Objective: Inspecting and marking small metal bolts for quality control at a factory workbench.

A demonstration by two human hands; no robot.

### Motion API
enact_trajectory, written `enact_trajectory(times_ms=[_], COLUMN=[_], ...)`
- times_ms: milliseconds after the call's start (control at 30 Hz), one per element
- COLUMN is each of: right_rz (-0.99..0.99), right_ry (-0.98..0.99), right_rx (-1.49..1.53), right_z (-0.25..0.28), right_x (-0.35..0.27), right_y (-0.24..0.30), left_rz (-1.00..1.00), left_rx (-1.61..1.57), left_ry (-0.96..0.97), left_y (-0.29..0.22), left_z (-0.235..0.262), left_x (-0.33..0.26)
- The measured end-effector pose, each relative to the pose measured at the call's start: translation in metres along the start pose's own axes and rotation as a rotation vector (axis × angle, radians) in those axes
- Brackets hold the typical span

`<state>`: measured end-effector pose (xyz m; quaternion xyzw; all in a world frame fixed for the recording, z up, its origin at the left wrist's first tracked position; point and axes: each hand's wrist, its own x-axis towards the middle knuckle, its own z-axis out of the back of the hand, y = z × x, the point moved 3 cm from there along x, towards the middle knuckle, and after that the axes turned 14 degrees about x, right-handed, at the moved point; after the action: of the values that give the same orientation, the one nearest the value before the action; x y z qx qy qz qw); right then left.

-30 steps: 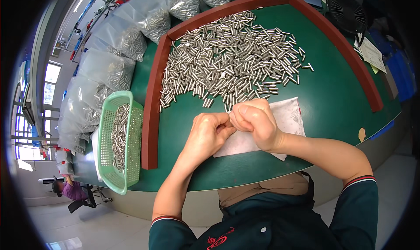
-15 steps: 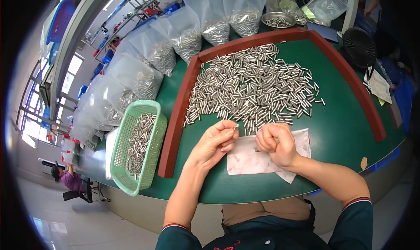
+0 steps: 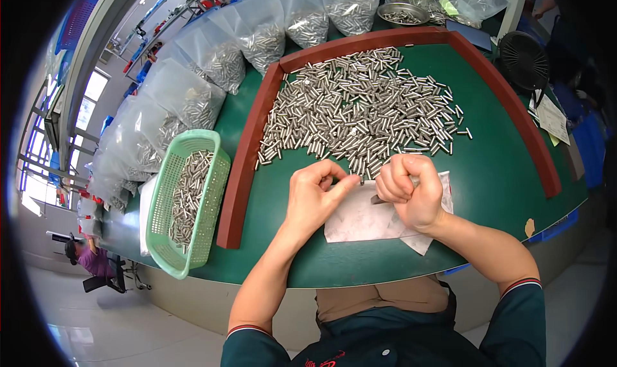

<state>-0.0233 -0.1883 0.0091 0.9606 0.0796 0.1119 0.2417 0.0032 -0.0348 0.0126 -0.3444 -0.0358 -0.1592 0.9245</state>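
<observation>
A broad heap of short, shiny metal pins (image 3: pixel 360 110) lies on the green table. At its near edge is my left hand (image 3: pixel 310 196), palm down, thumb and forefinger closed together; what they pinch, if anything, is too small to make out. My right hand (image 3: pixel 414 193) is a fist above a smudged white cloth (image 3: pixel 353 222). From its little-finger side a dark grey piece (image 3: pixel 378 200) sticks out, the rest of it hidden in the fingers. Both hands are close together, fingertips apart.
A dark red wooden frame (image 3: pixel 241 168) borders the heap on three sides. Left of it stands a light green basket (image 3: pixel 218 193) of pins. Clear bags (image 3: pixel 260 42) of pins line the far left edge. A metal bowl (image 3: pixel 403 13) and a black fan (image 3: pixel 524 62) stand at the back.
My left hand has turned palm down and its fingertips have moved toward the heap; the pin seen at them before is out of clear sight. My right fist has tilted slightly, baring the grey piece.
</observation>
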Motion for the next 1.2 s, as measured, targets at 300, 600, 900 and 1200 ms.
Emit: enact_trajectory(times_ms=[300,600,900,1200], right_rz=[-0.041,-0.065,-0.061,-0.057], right_ry=[-0.021,0.004,-0.017,-0.016], right_rx=[-0.128,-0.128,-0.103,-0.110], right_z=[-0.002,-0.005,-0.004,0.000], right_x=[-0.006,-0.008,-0.005,-0.003], right_y=[-0.007,-0.006,-0.007,-0.007], left_rz=[-0.083,0.534,0.554,0.024], left_rx=[-0.210,-1.485,-1.501,0.057], left_ry=[-0.006,0.143,0.170,-0.011], left_y=[-0.002,0.056,0.050,0.008], left_z=[-0.011,0.007,0.006,0.007], left_x=[0.002,0.006,0.005,0.001])
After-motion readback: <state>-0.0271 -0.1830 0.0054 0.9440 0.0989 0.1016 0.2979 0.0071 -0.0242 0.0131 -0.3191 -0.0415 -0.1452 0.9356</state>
